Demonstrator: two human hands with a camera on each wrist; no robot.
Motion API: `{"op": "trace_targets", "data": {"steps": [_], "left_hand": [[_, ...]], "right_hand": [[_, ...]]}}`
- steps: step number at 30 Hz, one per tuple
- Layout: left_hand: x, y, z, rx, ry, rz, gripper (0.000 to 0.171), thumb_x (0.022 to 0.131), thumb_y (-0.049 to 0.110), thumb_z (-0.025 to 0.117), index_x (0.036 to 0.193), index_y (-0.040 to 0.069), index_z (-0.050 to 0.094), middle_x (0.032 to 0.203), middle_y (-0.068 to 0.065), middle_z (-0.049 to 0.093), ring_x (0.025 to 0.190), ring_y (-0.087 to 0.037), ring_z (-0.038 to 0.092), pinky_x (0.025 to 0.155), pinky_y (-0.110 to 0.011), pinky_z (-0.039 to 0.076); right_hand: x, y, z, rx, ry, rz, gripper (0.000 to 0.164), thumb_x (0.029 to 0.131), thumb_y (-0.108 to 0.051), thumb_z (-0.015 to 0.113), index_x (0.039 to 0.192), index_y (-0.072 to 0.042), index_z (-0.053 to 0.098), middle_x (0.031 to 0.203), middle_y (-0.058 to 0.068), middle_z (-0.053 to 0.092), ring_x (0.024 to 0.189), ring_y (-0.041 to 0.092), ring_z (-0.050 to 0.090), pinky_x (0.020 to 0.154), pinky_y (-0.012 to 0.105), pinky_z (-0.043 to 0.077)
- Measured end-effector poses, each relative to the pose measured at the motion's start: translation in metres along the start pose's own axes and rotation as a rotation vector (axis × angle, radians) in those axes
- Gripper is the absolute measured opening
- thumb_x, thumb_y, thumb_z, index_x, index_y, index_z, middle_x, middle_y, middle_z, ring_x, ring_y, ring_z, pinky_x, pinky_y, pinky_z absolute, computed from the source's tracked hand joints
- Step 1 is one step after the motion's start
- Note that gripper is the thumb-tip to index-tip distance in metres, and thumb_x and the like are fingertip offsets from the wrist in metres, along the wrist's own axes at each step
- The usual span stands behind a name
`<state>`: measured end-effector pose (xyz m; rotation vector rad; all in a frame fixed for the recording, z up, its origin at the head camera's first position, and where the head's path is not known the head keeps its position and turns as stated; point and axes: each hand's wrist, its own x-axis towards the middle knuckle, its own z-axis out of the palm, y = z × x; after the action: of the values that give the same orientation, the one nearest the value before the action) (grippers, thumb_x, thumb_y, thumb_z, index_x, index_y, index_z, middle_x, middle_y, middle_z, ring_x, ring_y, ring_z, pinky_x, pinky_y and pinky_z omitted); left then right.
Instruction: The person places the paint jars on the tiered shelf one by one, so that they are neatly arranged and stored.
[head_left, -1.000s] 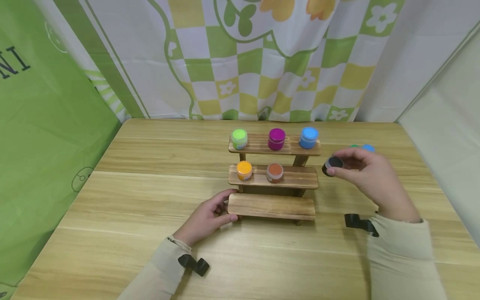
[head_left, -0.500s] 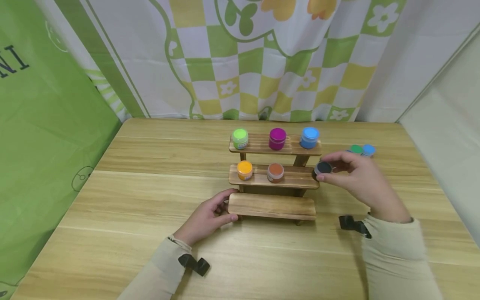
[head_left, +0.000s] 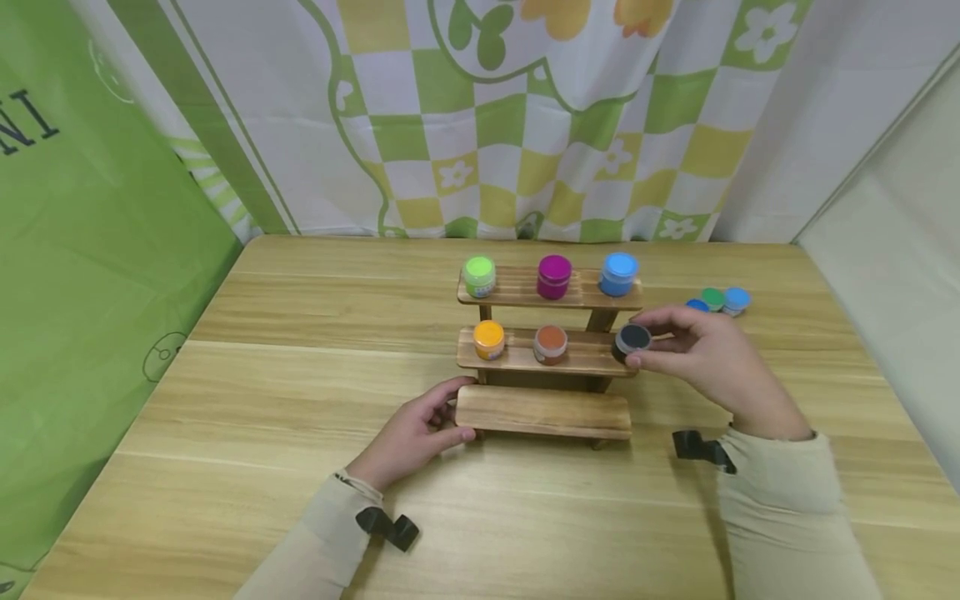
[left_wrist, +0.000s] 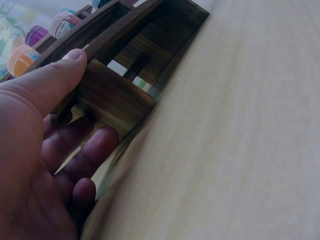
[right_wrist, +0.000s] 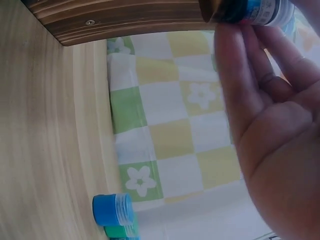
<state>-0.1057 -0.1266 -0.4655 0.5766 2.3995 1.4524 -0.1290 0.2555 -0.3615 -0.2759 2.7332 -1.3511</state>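
Note:
My right hand (head_left: 708,358) pinches a black paint jar (head_left: 632,342) between thumb and fingers, at the right end of the middle step of a three-tier wooden stand (head_left: 543,412). In the right wrist view the black jar (right_wrist: 250,11) sits close against the dark wood; whether it bears its weight there I cannot tell. My left hand (head_left: 412,433) grips the left end of the lowest step, thumb in front. On the middle step stand an orange jar (head_left: 489,340) and a brown jar (head_left: 551,344). The top step bears a light green jar (head_left: 480,277), a purple jar (head_left: 554,277) and a light blue jar (head_left: 618,275).
Behind my right hand, on the wooden table (head_left: 300,333), stand a dark blue jar (head_left: 697,306), a green jar (head_left: 713,299) and another blue jar (head_left: 737,301). A checked curtain (head_left: 495,125) hangs along the back edge; a green cloth (head_left: 97,292) hangs at the left.
My right hand has moved left, carrying the black jar from beside the stand to the right end of its middle step. The left hand has stayed on the lowest step.

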Motion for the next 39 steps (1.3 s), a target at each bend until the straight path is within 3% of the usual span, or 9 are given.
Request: {"op": "trace_targets", "data": {"steps": [16,31,39], "left_hand": [[0.0,0.0,0.0,0.009,0.01,-0.007,0.067,0.089,0.032,0.077,0.149,0.023,0.047,0.117,0.0,0.065,0.094,-0.017,0.062,0.078,-0.032,0.052],[-0.001,-0.002,-0.001,0.012,0.006,0.003,0.069,0.09,0.032,0.076,0.15,0.021,0.046,0.115,-0.002,0.066,0.093,-0.017,0.061,0.076,-0.031,0.052],[0.0,-0.001,0.0,0.011,0.009,0.004,0.069,0.089,0.034,0.077,0.15,0.022,0.047,0.115,0.0,0.066,0.093,-0.016,0.062,0.078,-0.032,0.052]], "right_hand": [[0.007,0.0,0.014,-0.078,0.05,-0.127,0.034,0.082,-0.025,0.086,0.11,-0.009,0.073,0.107,0.004,0.07,0.091,0.022,0.063,0.077,0.025,0.05],[0.007,0.0,0.015,-0.11,0.055,-0.123,0.036,0.08,-0.027,0.087,0.109,-0.01,0.073,0.105,0.003,0.069,0.094,0.018,0.061,0.08,0.027,0.048],[0.004,0.005,0.005,-0.05,0.025,-0.093,0.042,0.081,-0.023,0.086,0.118,-0.008,0.071,0.115,0.008,0.069,0.096,0.011,0.064,0.084,0.018,0.049]]}}
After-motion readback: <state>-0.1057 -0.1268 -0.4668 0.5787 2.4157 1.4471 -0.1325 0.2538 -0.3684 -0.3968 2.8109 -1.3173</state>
